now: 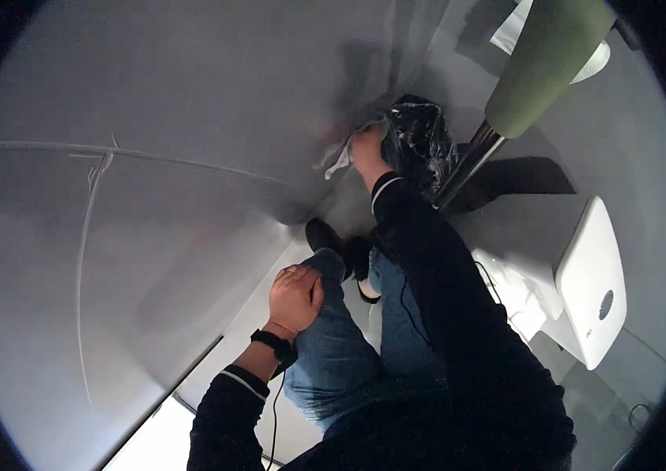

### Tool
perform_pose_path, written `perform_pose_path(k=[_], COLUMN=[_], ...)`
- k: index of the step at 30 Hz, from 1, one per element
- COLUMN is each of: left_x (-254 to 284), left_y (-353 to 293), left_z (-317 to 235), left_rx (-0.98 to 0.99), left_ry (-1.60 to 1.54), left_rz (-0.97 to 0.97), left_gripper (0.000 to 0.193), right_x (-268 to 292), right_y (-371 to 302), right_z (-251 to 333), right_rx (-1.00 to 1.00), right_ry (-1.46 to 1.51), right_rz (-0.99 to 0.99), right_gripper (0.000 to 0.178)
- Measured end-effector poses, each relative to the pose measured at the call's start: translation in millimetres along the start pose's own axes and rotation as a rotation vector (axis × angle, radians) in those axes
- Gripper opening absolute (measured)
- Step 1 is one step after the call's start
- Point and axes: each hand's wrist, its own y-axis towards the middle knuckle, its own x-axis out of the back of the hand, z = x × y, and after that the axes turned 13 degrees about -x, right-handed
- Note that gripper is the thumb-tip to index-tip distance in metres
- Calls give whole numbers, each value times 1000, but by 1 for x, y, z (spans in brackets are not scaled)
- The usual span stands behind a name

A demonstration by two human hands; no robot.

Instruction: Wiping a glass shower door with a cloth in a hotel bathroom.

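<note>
Beside a black plastic bag [419,129], my right hand [369,149] is stretched far forward, its fingers closed on a thin, crumpled whitish piece that looks like tissue [338,162]. The bag is shiny and creased; what is inside it is hidden. My fingertips are partly blurred, and whether they touch the bag I cannot tell. My left hand [296,298] rests on my left knee [323,271], back upward, with the fingers draped over the knee and the thumb alongside. It holds nothing that I can see. A black band [272,344] is round the left wrist.
A large grey panel [176,220] with pale scuff lines fills the left side. To the right are a green tapered object on a dark metal pole [545,67] and a white box-like unit [593,282]. A thin black cable [276,412] hangs near my left forearm.
</note>
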Motion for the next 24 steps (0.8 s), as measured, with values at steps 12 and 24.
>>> perform_pose_path(k=[12,24], left_x=[8,6], left_y=[-13,-9], left_z=[5,5], left_rx=[42,63], left_ry=[42,38], left_rz=[34,88], left_gripper=[12,12], right_x=[-46,-120], right_y=[-6,-99], right_z=[60,67], right_rx=[-138,-232], right_ry=[647,-328], right_rz=[-128,-557], right_gripper=[34,41])
